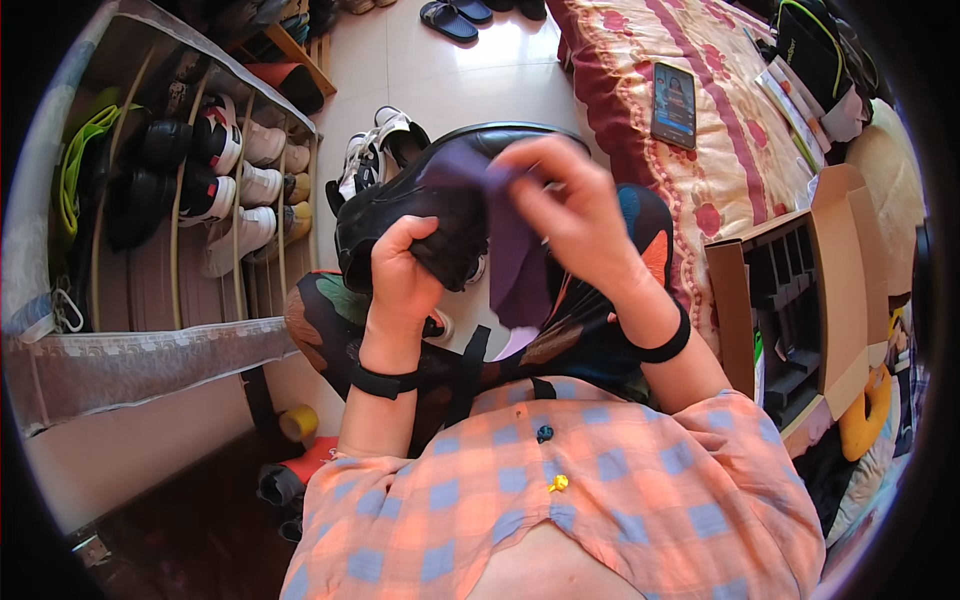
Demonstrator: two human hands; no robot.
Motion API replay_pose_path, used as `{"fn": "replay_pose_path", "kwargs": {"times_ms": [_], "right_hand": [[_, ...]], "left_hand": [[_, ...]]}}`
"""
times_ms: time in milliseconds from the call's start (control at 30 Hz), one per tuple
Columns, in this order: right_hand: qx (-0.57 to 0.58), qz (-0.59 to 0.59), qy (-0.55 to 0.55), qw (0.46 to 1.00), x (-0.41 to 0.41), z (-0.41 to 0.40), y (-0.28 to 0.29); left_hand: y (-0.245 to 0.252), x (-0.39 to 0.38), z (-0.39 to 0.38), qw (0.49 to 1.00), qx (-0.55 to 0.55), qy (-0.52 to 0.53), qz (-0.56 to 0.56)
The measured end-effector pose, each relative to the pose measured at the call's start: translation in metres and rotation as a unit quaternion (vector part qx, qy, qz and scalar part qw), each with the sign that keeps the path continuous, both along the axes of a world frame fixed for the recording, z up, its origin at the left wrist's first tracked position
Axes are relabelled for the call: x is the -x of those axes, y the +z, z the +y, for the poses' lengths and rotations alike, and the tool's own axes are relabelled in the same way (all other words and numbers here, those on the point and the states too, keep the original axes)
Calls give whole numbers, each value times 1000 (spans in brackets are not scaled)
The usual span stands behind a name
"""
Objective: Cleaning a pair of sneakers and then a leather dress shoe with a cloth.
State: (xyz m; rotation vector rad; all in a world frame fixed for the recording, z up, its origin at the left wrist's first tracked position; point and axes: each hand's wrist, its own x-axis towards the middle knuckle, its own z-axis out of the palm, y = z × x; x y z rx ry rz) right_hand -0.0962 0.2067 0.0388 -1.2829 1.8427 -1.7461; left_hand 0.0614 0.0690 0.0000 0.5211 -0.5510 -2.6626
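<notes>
A black leather shoe or boot (382,202) is held over my lap, its dark sole edge towards the top. My left hand (409,259) grips its near opening, the thumb on top of dark, crumpled material. My right hand (562,195), slightly blurred, pinches a purple cloth (517,262) against the shoe's right side; part of the cloth lies over the black upper and the rest hangs down. The far part of the shoe is partly hidden behind my right hand and the cloth.
A shoe rack (176,240) with several shoes stands at the left. White-and-black sneakers (375,150) are on the floor beyond the black shoe. On the right, a phone (673,105) lies on a floral bedspread (727,165), near an open cardboard box (847,300). Slippers (450,21) lie farther off.
</notes>
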Motion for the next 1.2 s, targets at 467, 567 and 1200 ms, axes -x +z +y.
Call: {"fn": "replay_pose_path", "kwargs": {"times_ms": [467,567,1200], "right_hand": [[-18,-97,154,983,-21,-25,-11],[64,-428,189,881,-5,-16,1],[-108,146,26,983,-6,2,-7]], "left_hand": [[-14,-7,7,971,215,-17,-99],[-25,-8,0,981,173,-29,-78],[-32,-3,11,993,99,-58,-38]]}}
